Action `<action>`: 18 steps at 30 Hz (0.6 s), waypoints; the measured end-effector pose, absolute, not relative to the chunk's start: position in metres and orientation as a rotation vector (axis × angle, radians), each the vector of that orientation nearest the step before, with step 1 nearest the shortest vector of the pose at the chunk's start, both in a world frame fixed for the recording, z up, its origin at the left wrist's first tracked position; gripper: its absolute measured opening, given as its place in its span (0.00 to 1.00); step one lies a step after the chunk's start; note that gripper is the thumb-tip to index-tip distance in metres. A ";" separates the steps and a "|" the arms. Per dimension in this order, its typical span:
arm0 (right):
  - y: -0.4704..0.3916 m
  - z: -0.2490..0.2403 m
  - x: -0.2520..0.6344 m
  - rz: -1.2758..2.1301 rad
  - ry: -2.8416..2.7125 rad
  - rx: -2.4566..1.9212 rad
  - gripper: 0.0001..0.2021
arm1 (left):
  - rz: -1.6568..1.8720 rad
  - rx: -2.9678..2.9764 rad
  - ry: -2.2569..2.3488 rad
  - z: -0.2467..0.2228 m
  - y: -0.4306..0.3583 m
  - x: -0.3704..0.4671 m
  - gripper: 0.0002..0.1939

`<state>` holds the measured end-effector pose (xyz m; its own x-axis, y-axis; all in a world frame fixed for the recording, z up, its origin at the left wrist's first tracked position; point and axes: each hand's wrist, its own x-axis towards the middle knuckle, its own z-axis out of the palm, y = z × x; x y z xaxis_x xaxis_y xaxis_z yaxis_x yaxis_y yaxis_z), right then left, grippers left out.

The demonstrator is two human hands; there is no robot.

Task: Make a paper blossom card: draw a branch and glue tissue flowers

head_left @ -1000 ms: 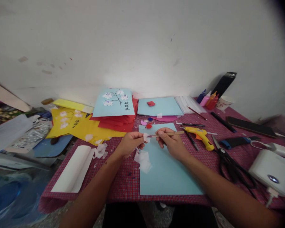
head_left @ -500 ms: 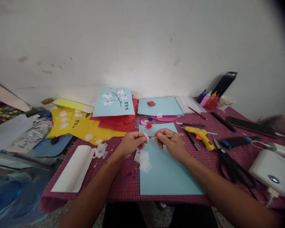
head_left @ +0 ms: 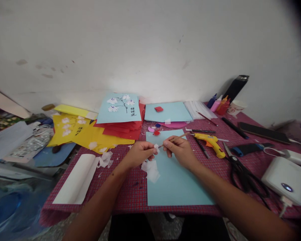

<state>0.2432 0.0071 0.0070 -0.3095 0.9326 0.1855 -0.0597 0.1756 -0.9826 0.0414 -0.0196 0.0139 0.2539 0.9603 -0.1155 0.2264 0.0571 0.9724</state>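
My left hand (head_left: 141,153) pinches a small crumpled piece of white tissue paper (head_left: 156,148) between thumb and fingers. In my right hand (head_left: 177,149) is a thin brown wooden stick (head_left: 178,137), held like a pen, its lower tip at the tissue. Whether that tip has bristles is too small to tell. Both hands hover over the upper part of a light blue sheet (head_left: 175,187). Below my left hand, loose white tissue squares (head_left: 152,171) lie across that sheet's left edge. Small dishes of red paint (head_left: 156,133), blue and pink sit just beyond the hands.
At the back left, a blue card with white flowers (head_left: 119,108) tops red sheets. Yellow paper (head_left: 87,134) and a white paper roll (head_left: 76,179) lie left. To the right are a yellow glue gun (head_left: 210,142), black scissors (head_left: 243,172), paint bottles (head_left: 219,104) and a white power bank (head_left: 287,180).
The stick has swung from nearly level to a slant, its far end raised and its tip against the tissue. The tissue in my left hand looks more crumpled.
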 end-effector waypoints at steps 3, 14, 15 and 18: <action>0.006 0.006 0.242 1.282 -1.495 -0.880 0.14 | 0.799 1.446 1.223 0.014 -0.021 0.043 0.13; 0.009 0.003 0.245 1.398 -1.483 -0.819 0.13 | 0.821 1.557 1.256 0.022 -0.025 0.046 0.11; 0.008 0.003 0.244 1.351 -1.501 -0.842 0.14 | 0.827 1.556 1.254 0.022 -0.025 0.046 0.10; 0.007 0.002 0.242 1.285 -1.507 -0.857 0.15 | 0.854 1.541 1.242 0.019 -0.025 0.047 0.11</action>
<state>0.2418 0.0070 0.0021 -0.3084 0.9268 0.2144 -0.0652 0.2043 -0.9767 0.0470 -0.0245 0.0194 0.2413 0.9696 -0.0412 0.3090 -0.0365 0.9503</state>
